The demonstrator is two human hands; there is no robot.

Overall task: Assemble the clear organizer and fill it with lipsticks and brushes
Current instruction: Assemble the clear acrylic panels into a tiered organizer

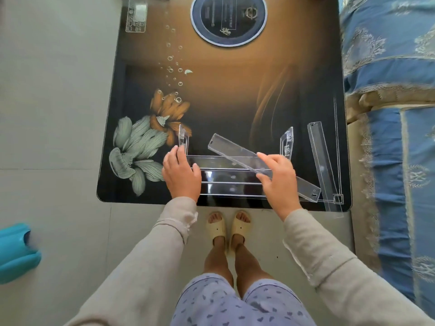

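Note:
A partly built clear organizer sits at the near edge of the dark table, with stepped clear shelves between two upright clear side panels, the left panel and the right panel. My left hand rests on the left end of the organizer, fingertips touching the left panel. My right hand grips a long clear shelf strip held slantwise above the shelves. Another clear strip lies on the table at the right. No lipsticks or brushes are in view.
The table has a flower print and a round dark plate at the far end. A clear flat piece lies at the far left corner. A blue patterned sofa runs along the right. A teal object sits on the floor at left.

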